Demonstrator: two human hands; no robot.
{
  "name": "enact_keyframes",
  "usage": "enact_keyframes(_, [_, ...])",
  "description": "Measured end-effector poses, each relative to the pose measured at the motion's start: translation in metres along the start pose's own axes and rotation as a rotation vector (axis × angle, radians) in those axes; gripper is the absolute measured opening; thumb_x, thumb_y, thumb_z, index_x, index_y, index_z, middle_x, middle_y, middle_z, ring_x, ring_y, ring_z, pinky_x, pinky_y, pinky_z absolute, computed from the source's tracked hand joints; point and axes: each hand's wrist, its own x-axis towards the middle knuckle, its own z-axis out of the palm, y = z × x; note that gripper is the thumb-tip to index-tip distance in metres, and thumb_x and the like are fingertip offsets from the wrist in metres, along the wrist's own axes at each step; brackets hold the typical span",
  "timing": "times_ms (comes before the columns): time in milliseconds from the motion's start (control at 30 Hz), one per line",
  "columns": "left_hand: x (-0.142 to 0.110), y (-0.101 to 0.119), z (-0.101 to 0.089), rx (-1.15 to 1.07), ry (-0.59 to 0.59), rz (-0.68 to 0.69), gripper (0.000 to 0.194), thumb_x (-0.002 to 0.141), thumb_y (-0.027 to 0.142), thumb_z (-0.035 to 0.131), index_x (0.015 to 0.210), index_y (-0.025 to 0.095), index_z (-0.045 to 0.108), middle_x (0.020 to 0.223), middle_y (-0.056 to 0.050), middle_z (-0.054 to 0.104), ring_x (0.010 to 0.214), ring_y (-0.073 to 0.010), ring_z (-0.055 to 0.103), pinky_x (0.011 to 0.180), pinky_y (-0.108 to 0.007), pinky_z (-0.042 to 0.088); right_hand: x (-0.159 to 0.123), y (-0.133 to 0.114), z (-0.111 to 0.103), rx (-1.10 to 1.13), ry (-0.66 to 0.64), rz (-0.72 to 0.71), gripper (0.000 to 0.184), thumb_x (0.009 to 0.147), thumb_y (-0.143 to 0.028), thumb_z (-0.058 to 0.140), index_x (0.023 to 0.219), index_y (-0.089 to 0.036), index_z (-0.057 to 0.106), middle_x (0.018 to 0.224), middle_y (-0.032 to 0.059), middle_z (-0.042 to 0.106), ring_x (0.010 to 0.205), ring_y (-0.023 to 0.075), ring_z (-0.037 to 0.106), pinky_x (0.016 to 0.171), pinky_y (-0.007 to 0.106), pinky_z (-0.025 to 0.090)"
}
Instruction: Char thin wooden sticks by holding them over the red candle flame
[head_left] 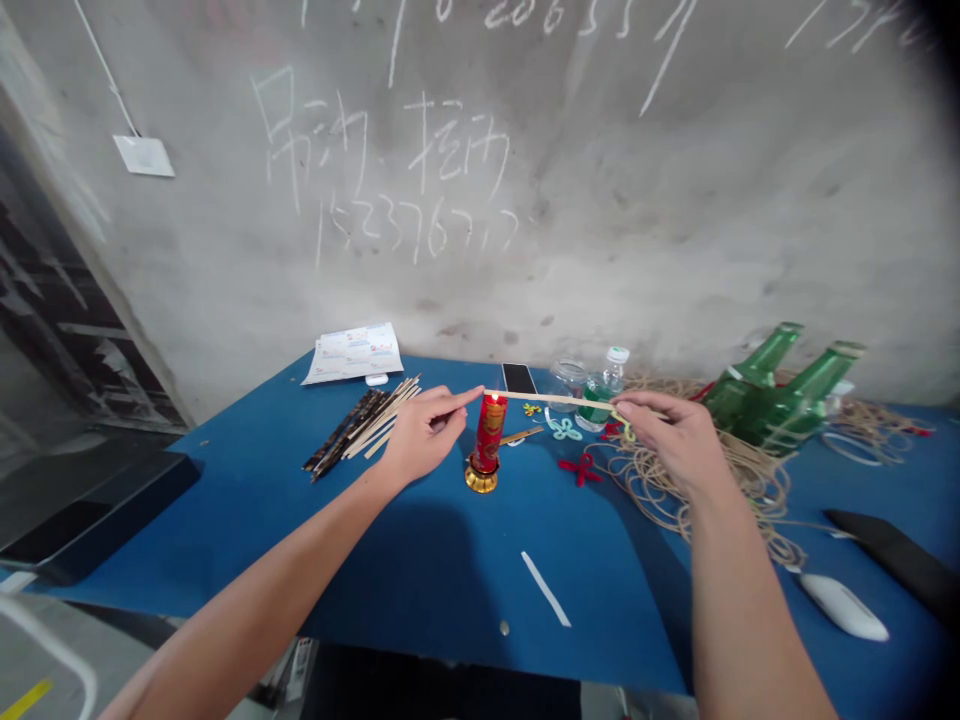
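My left hand [427,435] and my right hand [675,440] pinch opposite ends of a thin bamboo strip [551,399], held level across the blue table. Its left part passes over the flame of a lit red candle [489,432], which stands in a gold holder [481,476]. Left of my left hand lies a bundle of bamboo strips [360,425], some of them dark and charred. A coil of tan twine [697,490] spreads out below my right hand.
A phone [519,378], a glass jar [568,383], a water bottle [604,388] and green glass bottles [780,395] line the back of the blue table [450,560]. Red and pale blue cord knots, papers and a white mouse [844,606] lie about. A chalk-marked concrete wall rises behind.
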Motion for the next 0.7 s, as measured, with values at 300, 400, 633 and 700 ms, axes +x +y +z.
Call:
enact_keyframes(300, [0.0021,0.0061,-0.0019,0.002,-0.022,0.002,0.038,0.102,0.027,0.053,0.133,0.026,0.074,0.071,0.002,0.049,0.064,-0.0125,0.046,0.062,-0.026,0.040,-0.0006,-0.0010,-0.0005,0.016,0.007,0.018,0.037,0.078,-0.053,0.084,0.094,-0.019,0.081,0.055,-0.0020,0.050,0.049,0.0107,0.035,0.046,0.027,0.025])
enact_keyframes(400, [0.0019,0.0068,-0.0026,0.022,-0.038,0.010,0.039,0.102,0.027,0.052,0.135,0.026,0.073,0.071,0.002,0.049,0.063,-0.0128,0.045,0.062,-0.027,0.040,0.0000,0.0017,-0.0017,0.030,0.009,0.012,0.036,0.079,-0.052,0.084,0.094,-0.020,0.081,0.055,-0.0023,0.050,0.049,0.0107,0.035,0.046,0.028,0.025])
enact_keyframes(633, [0.0006,0.0071,-0.0034,0.062,-0.063,0.032,0.041,0.103,0.027,0.051,0.139,0.029,0.070,0.070,0.002,0.050,0.062,-0.0126,0.046,0.061,-0.027,0.041,0.0015,0.0070,-0.0047,-0.018,0.016,-0.020,0.040,0.079,-0.056,0.082,0.095,-0.020,0.080,0.057,-0.0010,0.052,0.048,0.0115,0.035,0.046,0.029,0.025])
enact_keyframes(700, [0.0007,0.0073,-0.0028,0.069,-0.059,0.043,0.040,0.103,0.026,0.051,0.137,0.028,0.071,0.069,0.002,0.050,0.061,-0.0127,0.046,0.061,-0.028,0.041,0.0016,0.0078,-0.0053,-0.001,0.012,-0.013,0.037,0.079,-0.053,0.083,0.095,-0.020,0.080,0.056,-0.0017,0.051,0.049,0.0111,0.034,0.047,0.029,0.024])
